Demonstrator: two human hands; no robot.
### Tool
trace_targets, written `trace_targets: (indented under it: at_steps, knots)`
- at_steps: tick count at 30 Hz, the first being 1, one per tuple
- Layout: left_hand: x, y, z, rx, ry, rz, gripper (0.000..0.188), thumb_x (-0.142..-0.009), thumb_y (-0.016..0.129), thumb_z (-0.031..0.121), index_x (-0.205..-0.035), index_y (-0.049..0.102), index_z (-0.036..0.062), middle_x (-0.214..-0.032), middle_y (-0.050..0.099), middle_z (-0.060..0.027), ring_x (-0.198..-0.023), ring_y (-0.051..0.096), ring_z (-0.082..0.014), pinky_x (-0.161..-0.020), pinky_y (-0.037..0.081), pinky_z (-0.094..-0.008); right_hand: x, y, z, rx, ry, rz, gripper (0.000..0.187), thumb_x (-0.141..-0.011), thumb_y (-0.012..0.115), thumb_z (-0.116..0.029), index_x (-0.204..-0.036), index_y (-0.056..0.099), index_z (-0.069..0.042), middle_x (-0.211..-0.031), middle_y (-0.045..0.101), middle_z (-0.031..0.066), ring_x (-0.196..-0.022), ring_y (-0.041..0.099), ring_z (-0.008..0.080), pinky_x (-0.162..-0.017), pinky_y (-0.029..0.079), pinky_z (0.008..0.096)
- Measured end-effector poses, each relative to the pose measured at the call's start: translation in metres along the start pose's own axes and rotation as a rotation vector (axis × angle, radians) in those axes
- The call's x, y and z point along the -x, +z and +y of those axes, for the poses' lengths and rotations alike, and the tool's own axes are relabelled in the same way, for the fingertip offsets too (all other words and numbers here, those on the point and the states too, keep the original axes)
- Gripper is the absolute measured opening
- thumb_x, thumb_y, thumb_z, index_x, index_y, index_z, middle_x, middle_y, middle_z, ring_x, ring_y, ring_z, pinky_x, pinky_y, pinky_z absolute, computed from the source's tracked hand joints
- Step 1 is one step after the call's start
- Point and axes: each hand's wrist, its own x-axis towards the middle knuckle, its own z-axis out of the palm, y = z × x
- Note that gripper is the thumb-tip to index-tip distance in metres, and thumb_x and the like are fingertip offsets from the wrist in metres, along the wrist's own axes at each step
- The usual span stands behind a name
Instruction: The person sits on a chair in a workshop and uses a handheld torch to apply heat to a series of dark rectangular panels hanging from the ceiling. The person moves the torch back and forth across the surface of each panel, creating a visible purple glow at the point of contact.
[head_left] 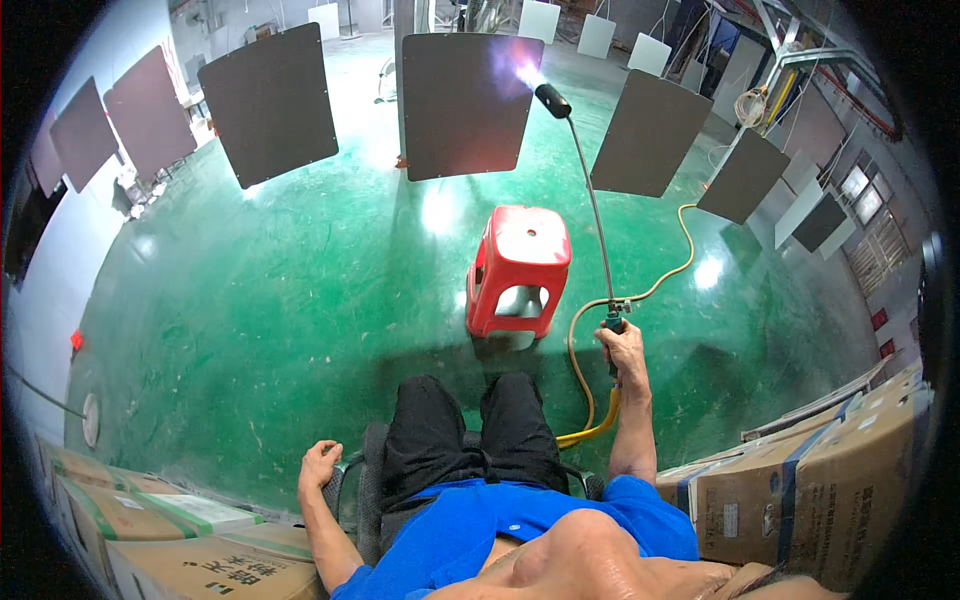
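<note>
Head view, torch: long and slender (pixel 595 205), slanting up from the right hand to the far middle of the scene, right of the stool.
Nozzle: black, short and cylindrical (pixel 553 101), wider than the thin grey rod behind it.
Flame: bright white at the core with a violet halo (pixel 530 75), pointing left and away at the far panel's upper right part; cannot tell whether touching.
Handle end: dark green, with small metal fittings (pixel 620 306) just beyond the fist.
Hose: yellow (pixel 692 247), thicker and brighter near the handle, curving over the floor to the far right.
Panel: dark grey-brown, flat, rounded at the corners (pixel 465 110), tinged violet beside the flame and reddish toward the lower right.
Right hand: closed firmly around the handle (pixel 624 352).
Left hand: loosely bent at the fingers (pixel 320 463), beside the chair armrest (pixel 336 490) at near left; cannot tell whether gripping it.
Stool: red plastic, upright (pixel 531 238), between the knees and the panel.
Other panels: similarly dark, to left (pixel 272 105) and right (pixel 650 132).
Floor: glossy green (pixel 250 300).
Cartons: brown, at near left (pixel 200 570) and near right (pixel 830 490).
</note>
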Motion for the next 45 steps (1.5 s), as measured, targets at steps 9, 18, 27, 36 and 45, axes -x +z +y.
trace_targets:
  at_steps: [9, 18, 27, 36, 45]
  knots:
    - [0.009, 0.003, 0.019, -0.279, 0.033, 0.098, 0.053, -0.080, 0.071, 0.035, -0.120, 0.062, 0.0026, -0.099, 0.070, -0.0156, -0.095, 0.066, -0.0325, -0.085, 0.051, -0.0413, 0.030, -0.003, -0.008, -0.032, 0.005, 0.018, 0.019, -0.075, 0.073, -0.011, -0.090, 0.062, -0.004, -0.060, 0.055, -0.0010, -0.043, 0.048, 0.0075, -0.040, 0.036, 0.0234]
    - [-0.008, 0.052, 0.049, -0.323, 0.326, 0.042, 0.051, -0.079, 0.072, 0.037, -0.118, 0.063, 0.0051, -0.110, 0.065, -0.0186, -0.104, 0.062, -0.0343, -0.091, 0.048, -0.0433, 0.042, -0.039, 0.008, -0.076, 0.030, 0.196, 0.017, -0.076, 0.073, -0.008, -0.088, 0.060, -0.005, -0.059, 0.053, -0.0010, -0.043, 0.047, 0.0083, -0.040, 0.037, 0.0242]
    - [-0.026, 0.186, 0.094, -0.474, 0.497, -0.089, 0.064, -0.072, 0.076, 0.046, -0.127, 0.058, 0.0198, -0.148, 0.030, -0.0146, -0.137, 0.022, -0.0413, -0.107, 0.027, -0.0616, 0.014, -0.049, 0.003, -0.085, -0.004, 0.199, 0.018, -0.079, 0.071, -0.008, -0.091, 0.058, -0.003, -0.058, 0.053, -0.0005, -0.042, 0.047, 0.0085, -0.039, 0.038, 0.0248]
    - [-0.018, 0.208, 0.091, -0.625, 0.638, 0.060, 0.055, -0.073, 0.076, 0.042, -0.122, 0.063, 0.0190, -0.149, 0.027, -0.0115, -0.140, 0.010, -0.0457, -0.110, 0.015, -0.0653, 0.025, -0.045, 0.050, -0.005, 0.113, 0.134, 0.014, -0.078, 0.072, -0.008, -0.086, 0.061, -0.005, -0.057, 0.053, -0.0011, -0.042, 0.048, 0.0094, -0.039, 0.038, 0.0259]
    - [-0.023, 0.211, 0.097, -0.589, 0.587, 0.094, 0.044, -0.073, 0.075, 0.038, -0.112, 0.068, 0.0197, -0.147, 0.029, -0.0097, -0.140, 0.014, -0.0437, -0.111, 0.016, -0.0624, 0.025, -0.040, 0.081, -0.034, 0.264, 0.050, 0.014, -0.076, 0.071, -0.009, -0.084, 0.060, -0.007, -0.061, 0.053, -0.0013, -0.044, 0.047, 0.0104, -0.040, 0.037, 0.0275]
